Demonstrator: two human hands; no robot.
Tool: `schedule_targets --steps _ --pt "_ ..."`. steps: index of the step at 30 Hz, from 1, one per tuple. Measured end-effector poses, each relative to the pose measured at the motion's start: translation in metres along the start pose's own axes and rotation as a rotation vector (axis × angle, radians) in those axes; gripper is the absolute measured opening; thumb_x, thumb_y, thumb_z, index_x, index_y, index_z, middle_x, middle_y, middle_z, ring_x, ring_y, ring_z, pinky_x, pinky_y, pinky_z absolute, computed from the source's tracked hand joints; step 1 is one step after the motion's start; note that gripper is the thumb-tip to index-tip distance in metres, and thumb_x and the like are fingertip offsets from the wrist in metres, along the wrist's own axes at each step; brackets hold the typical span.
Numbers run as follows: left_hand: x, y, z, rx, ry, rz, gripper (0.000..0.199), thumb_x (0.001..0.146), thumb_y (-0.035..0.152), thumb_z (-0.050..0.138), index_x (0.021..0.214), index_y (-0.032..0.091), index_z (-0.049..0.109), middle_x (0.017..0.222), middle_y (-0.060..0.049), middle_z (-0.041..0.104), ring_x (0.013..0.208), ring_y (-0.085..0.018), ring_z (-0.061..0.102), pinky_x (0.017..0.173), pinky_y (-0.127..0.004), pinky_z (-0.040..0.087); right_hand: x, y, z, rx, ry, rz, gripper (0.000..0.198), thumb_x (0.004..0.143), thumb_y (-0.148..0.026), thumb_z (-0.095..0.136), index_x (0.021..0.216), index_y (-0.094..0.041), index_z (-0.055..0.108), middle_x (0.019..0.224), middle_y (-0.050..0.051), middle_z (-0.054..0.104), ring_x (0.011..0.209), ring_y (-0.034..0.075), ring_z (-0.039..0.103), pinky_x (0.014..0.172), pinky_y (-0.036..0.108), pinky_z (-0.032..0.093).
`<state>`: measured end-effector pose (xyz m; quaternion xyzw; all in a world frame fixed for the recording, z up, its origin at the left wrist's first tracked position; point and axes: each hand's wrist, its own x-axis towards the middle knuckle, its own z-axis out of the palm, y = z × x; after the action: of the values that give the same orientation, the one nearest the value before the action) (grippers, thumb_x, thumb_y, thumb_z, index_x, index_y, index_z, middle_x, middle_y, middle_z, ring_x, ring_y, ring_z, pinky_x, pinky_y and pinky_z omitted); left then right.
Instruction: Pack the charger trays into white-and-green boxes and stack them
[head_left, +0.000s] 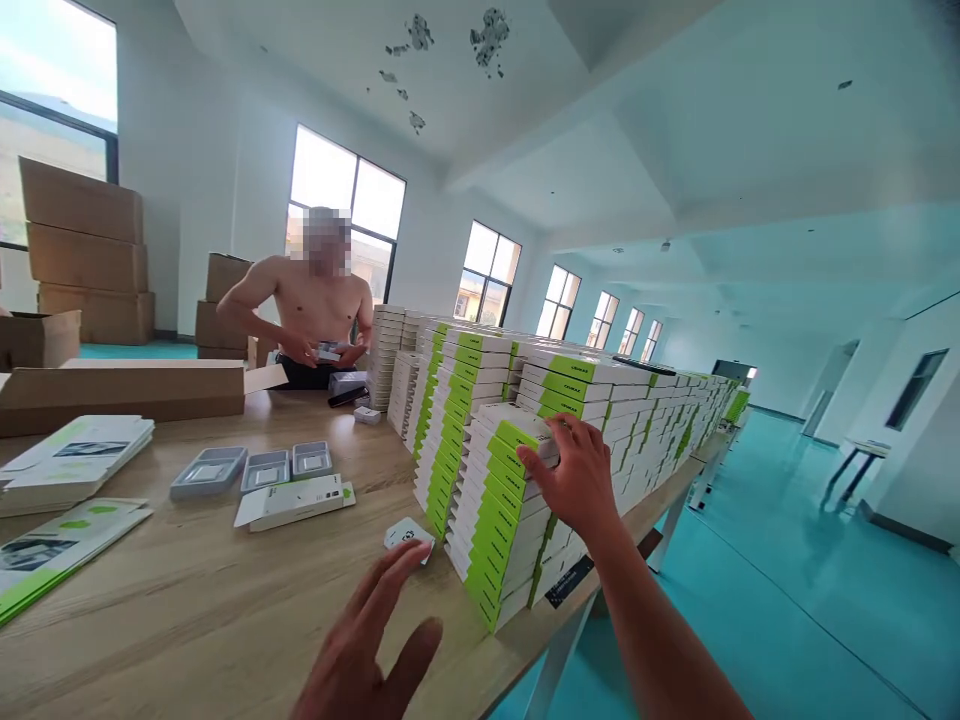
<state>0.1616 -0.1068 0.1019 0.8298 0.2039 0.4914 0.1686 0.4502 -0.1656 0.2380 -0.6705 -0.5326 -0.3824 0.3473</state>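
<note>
My right hand [574, 470] is at the top of the nearest stack, its thumb and fingers closed on the end of the uppermost white and green box [517, 428]. Below it, a column of similar slim cartons [499, 540] rises from the wooden table [300, 600]. My left hand [367, 640] hovers over the tabletop, fingers apart and holding nothing. Just beyond its fingertips lies a small pile of white cards [406, 535]. Farther left, an open flat white carton [300, 502] rests near several grey plastic trays [210, 470].
Long rows of stacked boxes [637, 400] run back along the table's right side. Flat printed sleeves [82, 455] lie at the left, before an open cardboard box [120, 393]. Across the table, a person [315, 310] holds a small item. Brown cartons [90, 260] stand by the wall.
</note>
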Motion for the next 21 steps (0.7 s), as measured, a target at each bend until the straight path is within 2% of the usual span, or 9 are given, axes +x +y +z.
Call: schedule_targets --steps 2,4,6,8,10,13,16,19,21 --pt "0.059 0.006 0.021 -0.116 0.004 -0.007 0.053 0.105 0.042 0.046 0.156 0.029 0.041 0.161 -0.01 0.048 0.147 -0.026 0.047 0.117 -0.044 0.047 -0.02 -0.003 -0.003 0.167 0.174 0.058 0.044 0.099 -0.054 0.056 0.124 -0.019 0.062 0.13 0.017 0.062 0.125 0.035 0.055 0.102 0.058 0.048" --pt "0.113 0.006 0.056 -0.226 0.087 -0.001 0.059 0.107 0.047 0.037 0.161 0.023 0.032 0.168 -0.012 0.035 0.156 -0.026 0.031 0.127 -0.05 0.03 -0.049 -0.004 -0.001 0.337 0.289 0.144 0.032 0.103 -0.045 0.052 0.122 -0.021 0.061 0.127 0.015 0.062 0.119 0.03 0.059 0.096 0.051 0.053" --pt "0.153 0.006 0.096 -0.293 0.251 -0.052 0.064 0.108 0.049 0.029 0.164 0.019 0.02 0.174 -0.013 0.018 0.161 -0.026 0.01 0.131 -0.054 0.013 -0.085 -0.005 0.007 0.45 0.292 0.236 0.025 0.105 -0.039 0.049 0.123 -0.024 0.06 0.127 0.014 0.061 0.115 0.028 0.061 0.088 0.046 0.057" --pt "0.174 0.008 0.133 -0.317 0.277 -0.048 0.067 0.108 0.05 0.027 0.165 0.018 0.016 0.175 -0.013 0.011 0.162 -0.026 0.001 0.131 -0.054 0.004 -0.12 -0.003 0.018 0.491 0.237 0.319 0.024 0.106 -0.036 0.048 0.124 -0.027 0.06 0.129 0.014 0.06 0.113 0.027 0.062 0.083 0.042 0.059" --pt "0.181 0.012 0.159 -0.321 0.249 -0.018 0.068 0.107 0.052 0.029 0.165 0.02 0.015 0.175 -0.011 0.01 0.162 -0.025 0.0 0.131 -0.052 0.0 -0.145 -0.001 0.029 0.486 0.187 0.374 0.023 0.105 -0.034 0.05 0.125 -0.029 0.061 0.129 0.013 0.061 0.11 0.027 0.064 0.077 0.04 0.061" --pt "0.176 0.016 0.174 -0.32 0.263 0.001 0.067 0.107 0.051 0.031 0.166 0.025 0.011 0.176 -0.005 0.006 0.162 -0.022 -0.002 0.131 -0.048 -0.003 -0.15 0.005 0.034 0.449 0.166 0.373 0.023 0.104 -0.033 0.052 0.125 -0.027 0.061 0.128 0.014 0.062 0.111 0.029 0.065 0.08 0.041 0.062" --pt "0.171 0.016 0.175 -0.314 0.314 -0.027 0.064 0.109 0.047 0.026 0.166 0.027 0.005 0.176 -0.002 0.0 0.162 -0.019 -0.006 0.132 -0.045 -0.003 -0.119 0.011 0.027 0.374 0.193 0.248 0.034 0.105 -0.03 0.05 0.138 -0.024 0.053 0.141 0.017 0.056 0.132 0.03 0.055 0.097 0.048 0.058" --pt "0.168 0.015 0.176 -0.318 0.345 -0.085 0.063 0.11 0.045 0.023 0.166 0.024 0.005 0.176 -0.004 0.002 0.162 -0.019 -0.004 0.132 -0.044 -0.002 -0.078 0.015 0.023 0.236 0.118 0.003 0.058 0.106 -0.028 0.045 0.161 -0.023 0.027 0.162 0.016 0.04 0.152 0.031 0.035 0.114 0.054 0.045" --pt "0.168 0.016 0.177 -0.34 0.346 -0.108 0.063 0.109 0.046 0.024 0.166 0.023 0.01 0.176 -0.004 0.004 0.162 -0.019 -0.001 0.132 -0.043 0.001 -0.06 0.016 0.026 0.131 0.044 -0.107 0.066 0.106 -0.029 0.042 0.165 -0.021 0.014 0.167 0.016 0.032 0.156 0.031 0.027 0.118 0.056 0.038"
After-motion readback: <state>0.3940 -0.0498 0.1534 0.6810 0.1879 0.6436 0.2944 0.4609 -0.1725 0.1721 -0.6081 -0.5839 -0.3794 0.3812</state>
